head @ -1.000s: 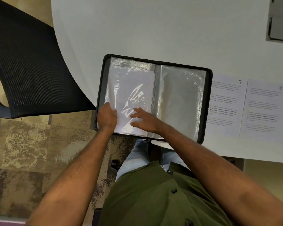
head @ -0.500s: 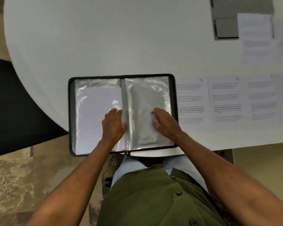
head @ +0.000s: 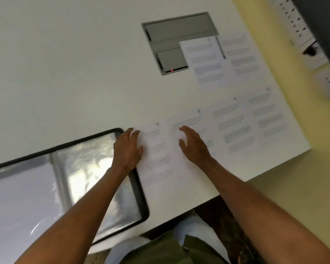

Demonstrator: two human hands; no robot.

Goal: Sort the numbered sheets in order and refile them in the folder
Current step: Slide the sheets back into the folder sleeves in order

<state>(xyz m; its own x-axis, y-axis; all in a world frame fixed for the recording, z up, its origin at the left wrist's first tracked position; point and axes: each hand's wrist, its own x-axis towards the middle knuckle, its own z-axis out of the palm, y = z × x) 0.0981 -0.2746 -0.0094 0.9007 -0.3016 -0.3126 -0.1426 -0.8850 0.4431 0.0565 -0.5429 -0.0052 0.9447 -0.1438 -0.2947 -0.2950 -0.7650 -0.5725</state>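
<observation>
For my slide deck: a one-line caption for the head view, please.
Both hands, left hand and right hand, reach over the sheet row beside the open folder on the table.

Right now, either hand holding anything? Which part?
Nothing held. Left hand lies flat at the left edge of the white printed sheet numbered 7; right hand is open over the neighbouring sheet.

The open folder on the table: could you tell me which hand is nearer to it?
Left. The left hand overlaps the folder's right edge; the right hand is farther right, over the sheets.
</observation>
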